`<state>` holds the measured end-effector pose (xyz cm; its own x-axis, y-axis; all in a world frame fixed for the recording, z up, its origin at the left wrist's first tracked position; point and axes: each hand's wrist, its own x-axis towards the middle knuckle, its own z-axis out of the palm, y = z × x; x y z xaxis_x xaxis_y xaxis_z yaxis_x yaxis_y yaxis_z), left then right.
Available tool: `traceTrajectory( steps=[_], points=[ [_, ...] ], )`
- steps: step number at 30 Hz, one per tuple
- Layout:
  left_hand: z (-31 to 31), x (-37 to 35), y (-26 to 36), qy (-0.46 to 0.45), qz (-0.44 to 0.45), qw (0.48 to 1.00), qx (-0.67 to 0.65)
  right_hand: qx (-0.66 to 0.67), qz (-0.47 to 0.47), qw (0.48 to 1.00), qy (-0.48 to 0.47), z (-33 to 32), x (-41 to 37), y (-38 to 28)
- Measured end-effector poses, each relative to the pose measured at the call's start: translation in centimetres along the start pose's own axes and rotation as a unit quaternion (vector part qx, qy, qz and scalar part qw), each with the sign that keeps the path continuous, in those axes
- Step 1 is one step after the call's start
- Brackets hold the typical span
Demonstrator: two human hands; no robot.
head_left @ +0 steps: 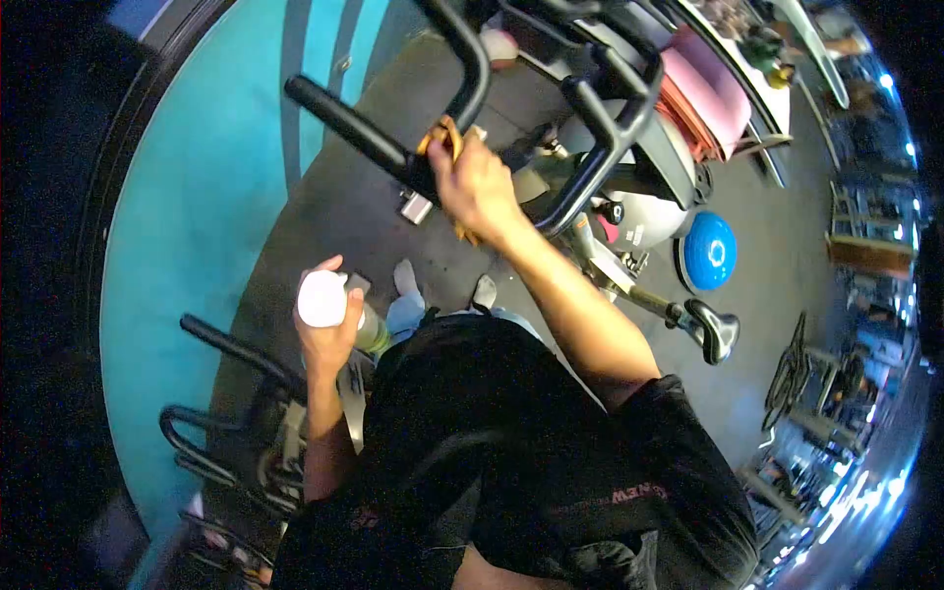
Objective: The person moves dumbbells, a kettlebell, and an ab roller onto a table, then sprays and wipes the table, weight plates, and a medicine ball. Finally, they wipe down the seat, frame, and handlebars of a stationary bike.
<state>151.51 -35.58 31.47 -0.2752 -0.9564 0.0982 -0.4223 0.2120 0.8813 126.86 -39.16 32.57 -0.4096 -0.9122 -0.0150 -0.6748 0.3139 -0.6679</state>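
My left hand is wrapped around a white-topped bottle, held low on the left in front of my body. Part of the bottle's greenish body shows below the hand. My right hand is closed over an orange-yellow cloth, pressing it to the black handlebar of an exercise bike. Some of the cloth pokes out above and below the fingers. The bike's console and lower frame are partly hidden behind my hand and forearm.
To the right stand a bike saddle and a blue balance dome. Folded pink mats lie on a rack at the upper right. More bikes are at lower left, beside a teal wall. Gym machines line the far right.
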Motion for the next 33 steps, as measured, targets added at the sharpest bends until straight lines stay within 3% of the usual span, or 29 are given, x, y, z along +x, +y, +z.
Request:
traceTrajectory(
  steps=[1,3,5,8,9,11,12,13,14,16,17,18,19,21,22,23,25,26,27,29,31,33],
  points=[
    [-0.3,1.0,-0.2,-0.008,0.037,0.999,0.010,-0.044,-0.037,0.998,0.027,0.6,-0.8,0.6],
    [-0.5,2.6,-0.6,-0.038,0.040,0.998,-0.013,-0.135,-0.133,0.982,-0.021,-1.3,-3.7,0.6],
    [-0.8,4.4,-1.3,-0.077,0.036,0.996,-0.008,-0.201,-0.225,0.953,0.030,-2.9,-6.9,1.3],
    [-1.3,6.4,-3.1,-0.110,0.062,0.991,-0.033,-0.153,-0.272,0.950,0.024,-6.2,-10.9,4.3],
    [-1.5,6.8,-3.6,-0.120,0.065,0.990,-0.039,-0.038,-0.240,0.969,0.035,-6.9,-12.3,5.9],
    [-1.6,7.8,-4.2,-0.117,0.078,0.989,-0.034,-0.055,-0.048,0.976,0.205,-9.5,-14.2,6.5],
    [-1.7,7.8,-4.4,-0.128,0.045,0.989,-0.050,-0.040,0.048,0.959,0.276,-10.8,-15.2,6.8],
    [-1.7,7.8,-4.7,-0.130,0.044,0.989,-0.057,0.066,0.101,0.927,0.356,-12.2,-15.8,7.5],
    [-1.7,7.8,-5.0,-0.126,0.041,0.990,-0.039,0.170,0.099,0.891,0.408,-13.0,-15.8,7.8],
    [-1.7,7.8,-4.6,-0.122,0.050,0.991,-0.007,0.233,0.041,0.894,0.381,-13.9,-13.4,7.9],
    [-1.6,7.8,-4.5,-0.121,0.047,0.991,-0.006,0.153,0.001,0.931,0.332,-13.8,-11.0,7.2],
    [-1.6,7.8,-4.5,-0.119,0.039,0.992,0.000,-0.012,-0.087,0.963,0.254,-13.7,-7.7,6.8],
    [-1.6,8.2,-4.4,-0.119,0.030,0.992,0.009,-0.137,-0.172,0.956,0.192,-13.3,-4.1,6.6],
    [-1.4,7.9,-4.0,-0.110,0.016,0.994,0.010,-0.239,-0.251,0.927,0.143,-12.7,1.4,6.4],
    [-1.2,7.8,-3.8,-0.099,0.005,0.995,0.007,-0.196,-0.179,0.962,0.057,-12.8,3.6,6.1],
    [-0.9,7.8,-3.7,-0.093,0.005,0.996,0.011,-0.155,-0.159,0.975,0.032,-13.0,5.7,5.3],
    [-0.6,7.5,-3.8,-0.080,0.002,0.996,0.040,-0.091,-0.190,0.977,-0.047,-12.6,9.6,6.2],
    [-0.6,7.3,-3.3,-0.087,-0.049,0.994,0.043,-0.018,-0.194,0.980,-0.030,-12.7,9.4,5.3],
    [-0.1,7.1,-3.1,-0.085,-0.049,0.994,0.046,-0.065,-0.128,0.988,-0.051,-13.2,8.3,4.1],
    [0.3,6.6,-3.5,-0.055,-0.093,0.994,-0.018,-0.173,-0.152,0.972,0.039,-12.1,5.9,4.2],
    [0.1,6.2,-3.4,-0.058,-0.109,0.992,0.005,-0.201,-0.258,0.932,0.159,-11.8,3.7,5.7],
    [0.9,6.0,-2.5,-0.007,-0.104,0.994,-0.012,-0.010,-0.205,0.959,0.194,-13.9,1.2,6.9]
  ],
)
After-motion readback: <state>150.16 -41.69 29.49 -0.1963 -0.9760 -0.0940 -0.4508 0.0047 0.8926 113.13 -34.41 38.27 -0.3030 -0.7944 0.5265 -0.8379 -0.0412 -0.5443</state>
